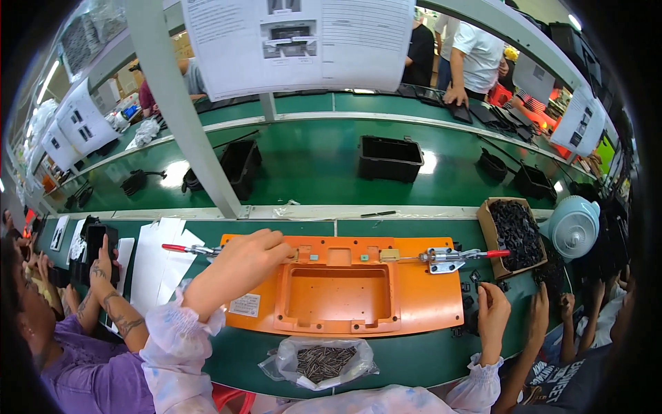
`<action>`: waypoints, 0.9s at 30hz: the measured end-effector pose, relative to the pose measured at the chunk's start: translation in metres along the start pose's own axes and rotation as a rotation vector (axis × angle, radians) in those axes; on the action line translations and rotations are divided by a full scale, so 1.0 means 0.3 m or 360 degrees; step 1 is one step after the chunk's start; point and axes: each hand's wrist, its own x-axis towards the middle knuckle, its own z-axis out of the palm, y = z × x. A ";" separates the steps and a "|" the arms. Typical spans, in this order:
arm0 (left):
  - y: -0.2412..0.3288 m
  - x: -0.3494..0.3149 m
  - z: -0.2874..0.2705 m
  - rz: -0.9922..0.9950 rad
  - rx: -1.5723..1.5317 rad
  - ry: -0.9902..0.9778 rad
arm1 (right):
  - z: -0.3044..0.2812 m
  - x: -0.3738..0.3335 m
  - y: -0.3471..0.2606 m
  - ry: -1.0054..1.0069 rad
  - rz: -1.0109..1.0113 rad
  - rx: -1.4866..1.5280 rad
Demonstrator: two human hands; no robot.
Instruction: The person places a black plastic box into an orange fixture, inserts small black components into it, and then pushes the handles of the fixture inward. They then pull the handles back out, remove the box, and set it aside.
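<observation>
Nearest, a clear bag of metal pins (pixel 323 361) lies on the green desk (pixel 241 352) before an orange tray (pixel 345 293), where the left hand (pixel 241 263) closes on the left clamp (pixel 196 250), seemingly mid-clamping, while the right hand (pixel 493 314) pinches a small black part (pixel 480 287), probably to be seated next.

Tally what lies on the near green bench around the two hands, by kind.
Orange jig: 1
Red-handled toggle clamps: 2
Clear bag of metal pins: 1
Cardboard box of black parts: 1
Total: 5

Bright overhead light, belt glare, fisheye vignette
</observation>
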 end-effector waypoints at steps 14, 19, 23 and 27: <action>0.202 0.362 0.241 0.0256 -0.0657 0.0561 | 0.061 -0.022 0.026 -0.0150 -0.0309 -0.0256; 0.192 0.377 0.275 0.0184 -0.0843 0.0403 | 0.046 -0.013 0.019 -0.0233 -0.0129 0.0010; 0.196 0.361 0.248 0.0419 -0.0341 0.0479 | 0.014 -0.016 0.018 -0.0171 -0.0183 -0.0180; 0.215 0.336 0.237 0.0624 0.0042 0.0410 | 0.037 -0.016 0.057 -0.0206 -0.0109 -0.0182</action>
